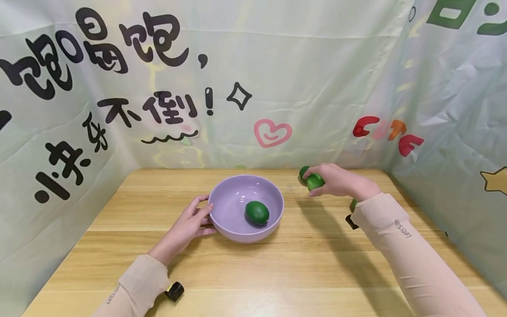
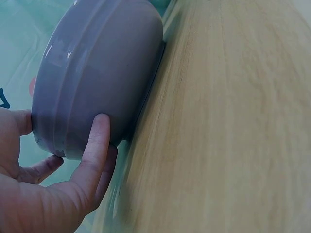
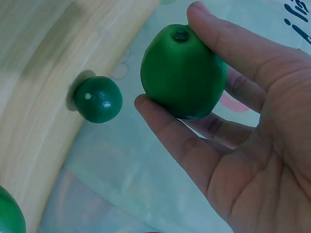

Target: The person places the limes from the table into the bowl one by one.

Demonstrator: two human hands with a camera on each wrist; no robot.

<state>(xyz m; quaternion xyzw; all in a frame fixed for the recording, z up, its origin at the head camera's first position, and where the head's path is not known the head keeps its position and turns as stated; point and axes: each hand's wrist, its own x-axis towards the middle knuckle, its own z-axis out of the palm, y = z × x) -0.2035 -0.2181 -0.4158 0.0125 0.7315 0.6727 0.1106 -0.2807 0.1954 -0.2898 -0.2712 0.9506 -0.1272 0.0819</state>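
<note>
A light purple bowl (image 1: 225, 211) stands on the wooden table with one dark green lime (image 1: 257, 213) inside. My left hand (image 1: 194, 220) holds the bowl at its left side, with a fingertip over the rim and other fingers against the outer wall (image 2: 107, 73). To the right of the bowl, my right hand (image 1: 334, 179) grips a brighter green lime (image 3: 182, 73) between thumb and fingers, raised above the table. Just behind it, another dark green lime (image 3: 98, 99) rests near the table's back edge.
One more green fruit (image 1: 354, 204) lies right of the bowl, mostly hidden by my right sleeve (image 1: 396, 233). Printed cloth (image 1: 317, 79) hangs behind the table (image 1: 253, 281) and along both sides. Black wrist gear (image 1: 174, 291) shows below the left cuff.
</note>
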